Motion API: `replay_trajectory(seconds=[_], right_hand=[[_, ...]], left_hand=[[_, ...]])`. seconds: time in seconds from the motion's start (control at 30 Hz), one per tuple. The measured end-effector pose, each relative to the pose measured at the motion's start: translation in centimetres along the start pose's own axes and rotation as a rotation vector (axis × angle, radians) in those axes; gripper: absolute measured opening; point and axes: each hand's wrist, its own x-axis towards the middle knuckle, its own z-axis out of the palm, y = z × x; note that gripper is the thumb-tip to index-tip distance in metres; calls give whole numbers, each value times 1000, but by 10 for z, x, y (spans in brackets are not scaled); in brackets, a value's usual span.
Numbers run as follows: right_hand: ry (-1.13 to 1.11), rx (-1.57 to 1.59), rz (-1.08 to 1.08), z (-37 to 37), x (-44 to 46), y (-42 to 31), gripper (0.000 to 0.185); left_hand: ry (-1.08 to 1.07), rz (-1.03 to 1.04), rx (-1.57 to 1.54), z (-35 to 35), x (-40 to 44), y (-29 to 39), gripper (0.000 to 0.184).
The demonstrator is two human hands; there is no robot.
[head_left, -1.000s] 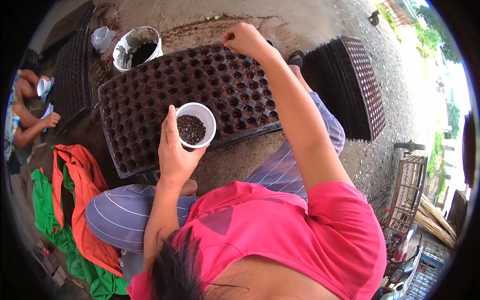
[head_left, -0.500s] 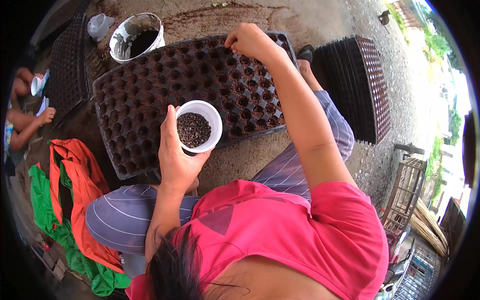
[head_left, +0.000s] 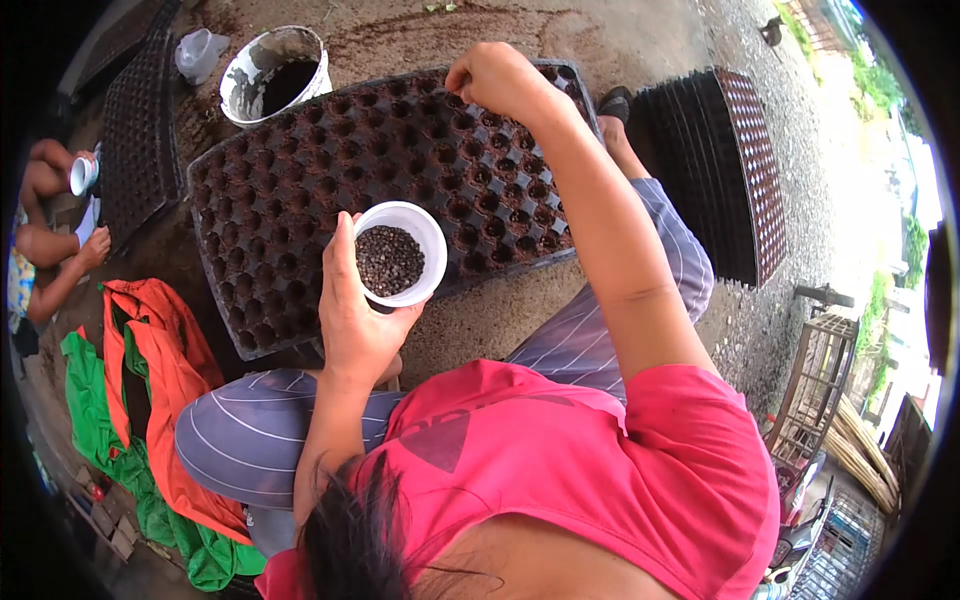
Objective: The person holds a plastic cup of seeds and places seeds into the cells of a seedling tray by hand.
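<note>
My left hand (head_left: 352, 300) is wrapped round a white plastic cup (head_left: 432, 240), tilted so its inside shows. Small dark brown seeds (head_left: 388, 262) lie in the cup. Beneath it is a black seedling tray (head_left: 222, 330) with rows of round cells holding dark soil. My right hand (head_left: 497, 80) hovers over the tray's far edge, its thumb and fingers pinched together. Whatever sits between those fingertips is too small or hidden to make out.
A soil-smeared white bucket (head_left: 318, 85) stands behind the tray, beside a plastic bag (head_left: 200, 55). Stacked trays (head_left: 705, 170) are at right. Orange and green cloth (head_left: 160, 370) lies at left. Another person's hand (head_left: 95, 245) is near a second tray (head_left: 140, 140).
My right hand has shifted very slightly toward the tray's far edge, still pinched. The left hand and cup hold nearly the same place. At left, the other person's cup has moved slightly.
</note>
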Motion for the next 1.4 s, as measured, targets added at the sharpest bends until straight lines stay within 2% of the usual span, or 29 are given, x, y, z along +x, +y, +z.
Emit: replay_trajectory(seconds=[0.4, 0.47, 0.6, 0.67, 0.73, 0.8, 0.87, 1.0, 1.07, 1.2, 1.27, 1.33, 1.4], right_hand=[[19, -1, -10, -3, -5, -4, 26], [-90, 46, -51, -4, -11, -6, 25], [-27, -19, -44, -18, -33, -29, 25], [89, 204, -158, -33, -55, -55, 22], [-76, 271, -250, -35, -79, -100, 19], [-277, 42, -512, -17, -98, -130, 16], [-166, -157, -501, 3, -119, -151, 13], [-148, -69, -533, 26, -124, -159, 16], [-213, -80, -490, 24, -125, -162, 17], [-164, -76, -507, 19, -122, -153, 16], [-89, 231, -443, 9, -112, -136, 12], [35, 319, -199, -20, -97, -111, 15], [246, 198, -54, -13, -68, -63, 18]], left_hand=[[0, 12, 17, 0, 0, 0, 118], [1, 21, 9, -1, 0, 0, 120], [0, 6, 18, 0, -1, 2, 120], [4, -4, 13, 0, -2, 2, 119], [-12, -18, 23, -1, -3, 1, 119], [-12, 6, 27, 1, -3, 3, 118], [-8, 27, 33, 2, -1, 6, 117], [-9, 55, 48, 1, -3, 7, 114], [3, 81, 71, 1, -4, 6, 114], [13, 27, 96, -2, -4, 8, 114], [5, 31, 87, -3, -4, 3, 118], [5, 3, 73, -4, -5, 2, 118], [20, 2, 67, -5, -5, 0, 118]])
